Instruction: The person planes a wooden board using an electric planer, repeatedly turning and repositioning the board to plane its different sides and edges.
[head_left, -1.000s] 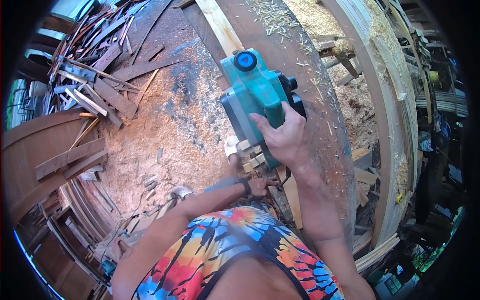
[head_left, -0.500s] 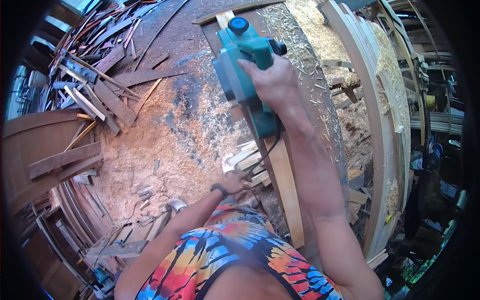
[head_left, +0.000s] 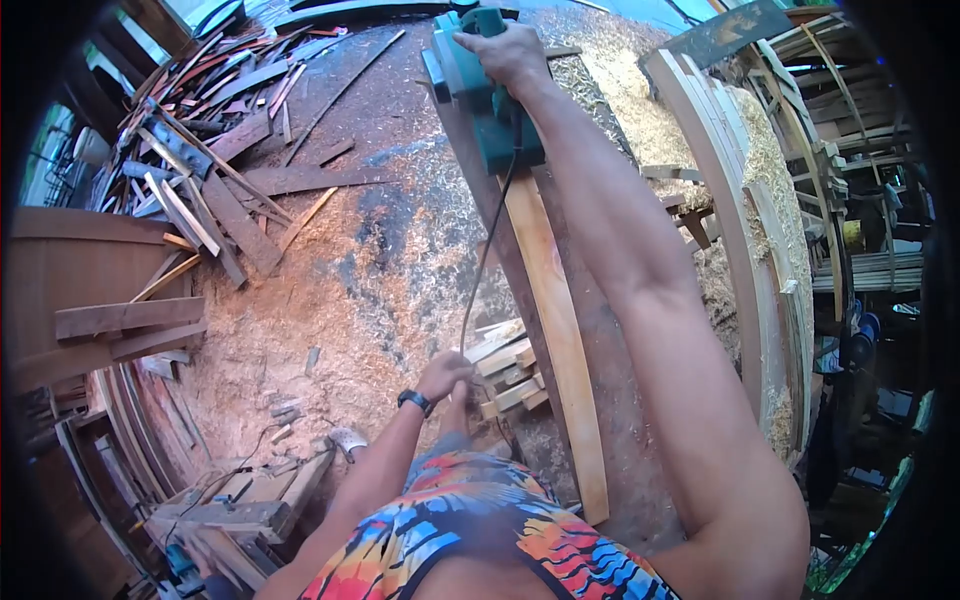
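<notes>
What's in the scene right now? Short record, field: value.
right hand: closed on the top handle of the green power planer; hand at arm's length
left hand: low beside the board, hand closed at the power cord
left wrist: dark watch
board: long pale board, near part bare, far part under the planer
planer contact: underside hidden, cannot tell
beside board, left: stacked short wood pieces
ground: wood shavings
far left: heap of scrap wood
</notes>
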